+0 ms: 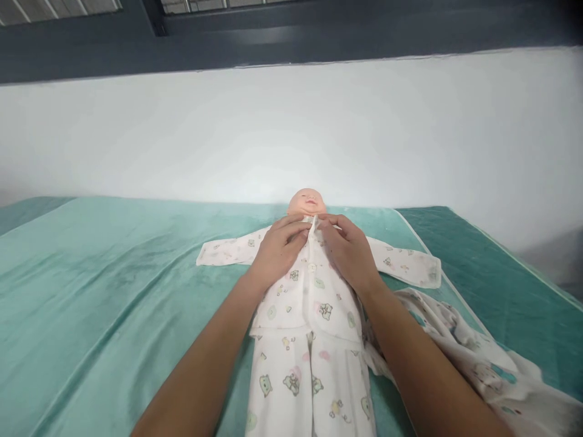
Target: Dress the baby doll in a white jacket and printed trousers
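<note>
A baby doll (308, 198) lies on its back, dressed in a white printed baby shirt (296, 303) and matching trousers (291, 388). At the shirt's collar, my left hand (283, 246) has its fingers closed on one front edge of the cloth. Opposite it, my right hand (346, 246) pinches the other edge, close to the neck. The cloth stands up a little between my fingertips. Lower on the front, a round button (312, 267) shows. Both sleeves stretch out sideways and lie flat. My fingers partly hide the collar and the top of the opening.
A crumpled white printed cloth (483, 358) lies to the right, partly behind my right forearm. Under everything spreads a light green sheet (113, 303), with a darker green cover (505, 273) at the right. A white wall (228, 133) rises just behind the doll's head.
</note>
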Tool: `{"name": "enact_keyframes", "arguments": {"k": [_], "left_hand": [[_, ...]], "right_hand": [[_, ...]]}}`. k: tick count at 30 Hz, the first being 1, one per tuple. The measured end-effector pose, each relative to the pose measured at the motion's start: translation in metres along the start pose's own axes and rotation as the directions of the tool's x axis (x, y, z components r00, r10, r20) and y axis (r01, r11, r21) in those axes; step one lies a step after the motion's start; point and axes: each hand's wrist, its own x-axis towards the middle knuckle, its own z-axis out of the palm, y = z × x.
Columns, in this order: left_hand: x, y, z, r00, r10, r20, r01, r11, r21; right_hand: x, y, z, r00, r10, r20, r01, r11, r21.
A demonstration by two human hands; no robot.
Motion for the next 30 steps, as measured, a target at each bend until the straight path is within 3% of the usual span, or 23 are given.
{"name": "enact_keyframes", "arguments": {"k": [3,6,13,30], "left_hand": [[-0.006,0.002,0.001,0.998,0.032,-0.049,-0.035,0.997,-0.07],[-0.016,0.003,0.002,0.996,0.04,-0.08,-0.047,0.996,-0.081],[-0.037,0.002,0.001,0.998,0.013,-0.054,-0.017,0.997,-0.071],[-0.037,0.001,0.001,0.999,0.047,-0.019,-0.046,0.998,0.043]], "right_hand": [[-0.005,-0.001,0.0,0.99,-0.136,-0.027,0.136,0.991,0.011],[-0.018,0.001,0.001,0.98,-0.193,-0.04,0.193,0.981,0.006],[-0.046,0.016,-0.001,0.972,-0.223,-0.072,0.222,0.975,-0.024],[-0.046,0.018,-0.002,0.974,-0.215,-0.069,0.215,0.977,-0.018]]}}
